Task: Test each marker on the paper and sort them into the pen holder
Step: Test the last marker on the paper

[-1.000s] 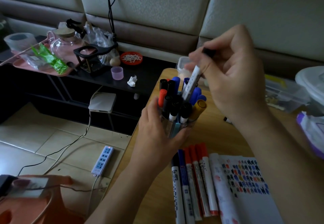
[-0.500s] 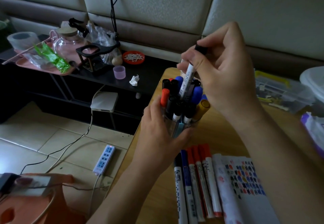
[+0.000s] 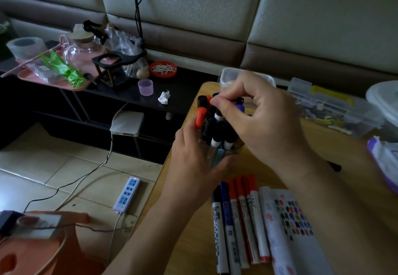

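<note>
Two hands (image 3: 191, 167) (image 3: 269, 128), one pen holder (image 3: 235, 148), one paper (image 3: 301, 246).

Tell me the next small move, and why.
Probably let go of the marker: the right hand pinches it though it already stands among the others in the pen holder, which the left hand grips; more markers lie by the paper.

Capped markers (image 3: 201, 117) crowd the clear plastic pen holder (image 3: 235, 148). White-barrelled markers (image 3: 237, 221) block the wooden tabletop (image 3: 189, 242) before it; leftward is bare.

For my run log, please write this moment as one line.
phase: sorting | left hand: grips pen holder | right hand: pinches marker standing in pen holder | rest: loose markers lie beside paper
</note>
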